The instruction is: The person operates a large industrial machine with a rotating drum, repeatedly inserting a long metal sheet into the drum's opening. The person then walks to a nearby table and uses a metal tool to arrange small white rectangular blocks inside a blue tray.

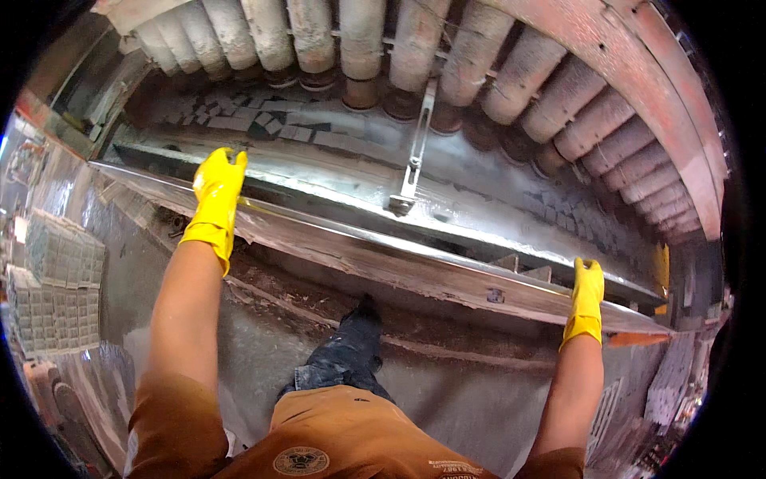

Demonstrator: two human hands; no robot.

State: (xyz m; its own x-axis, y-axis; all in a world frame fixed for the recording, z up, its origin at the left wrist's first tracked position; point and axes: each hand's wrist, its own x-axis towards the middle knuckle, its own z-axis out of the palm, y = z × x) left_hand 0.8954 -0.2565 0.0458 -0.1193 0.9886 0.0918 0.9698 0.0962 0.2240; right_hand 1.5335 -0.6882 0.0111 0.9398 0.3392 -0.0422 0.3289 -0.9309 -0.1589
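Along the machine's front edge (pixel 375 238), arms (pixel 185 315) spread, left hand (pixel 216 191) and right hand (pixel 587 299) curl over one long metal bar (pixel 471 233); whether gripping, I cannot tell. One slotted bracket (pixel 408 182) reaches it.

Arms (pixel 185 307) reaching apart, left fingers (pixel 214 163) bent, right fingers (pixel 588 267) bent

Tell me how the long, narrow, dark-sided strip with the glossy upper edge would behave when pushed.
The strip is probably stiff: no kink shows between the yellow-gloved left hand and right hand. Its bright sheen suggests it may slip. Being long, it might swing if pushed off-centre.
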